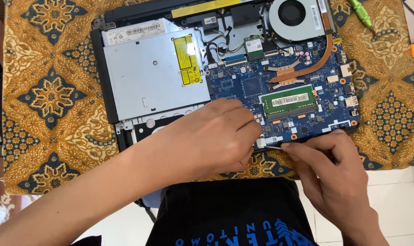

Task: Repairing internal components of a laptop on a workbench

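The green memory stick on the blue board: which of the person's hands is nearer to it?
Left. The left hand lies beside the memory stick, fingers almost reaching it; the right hand sits below the board's edge.

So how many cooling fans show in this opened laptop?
1: a round grey fan at the far right corner of the laptop, by the copper heat pipe. Another could be hidden under the left hand.

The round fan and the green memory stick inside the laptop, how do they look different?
The fan is round, grey and black, with blades around a hub; the green memory stick is a flat rectangle with a white label. The fan sits at the far edge; the memory stick lies lower, nearer the hands. Both sit inside the opened laptop.
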